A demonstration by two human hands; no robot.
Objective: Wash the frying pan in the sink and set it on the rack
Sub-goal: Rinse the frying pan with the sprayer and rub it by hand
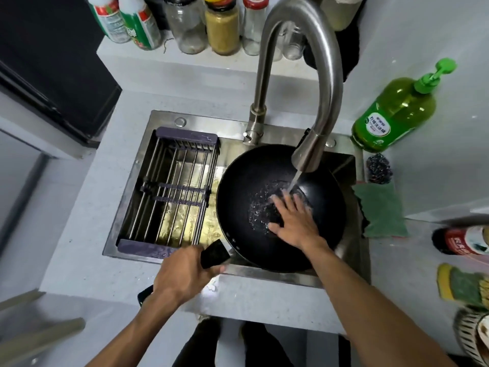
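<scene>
The black frying pan (246,181) lies in the right half of the steel sink (140,165), under the running tap (307,154). Water streams onto the pan's bottom. My left hand (185,274) grips the pan's black handle (214,254) at the sink's front edge. Inside the pan, my right hand (293,221) lies flat with spread fingers on the wet surface, just below the stream. The metal drying rack (169,192) with dark end bars spans the sink's left half and holds nothing.
A green soap pump bottle (394,115) stands right of the tap. A steel scourer (378,169) and a green cloth (381,213) lie on the counter at the sink's right. Jars and bottles (222,27) line the back ledge. More bottles (465,241) crowd the right edge.
</scene>
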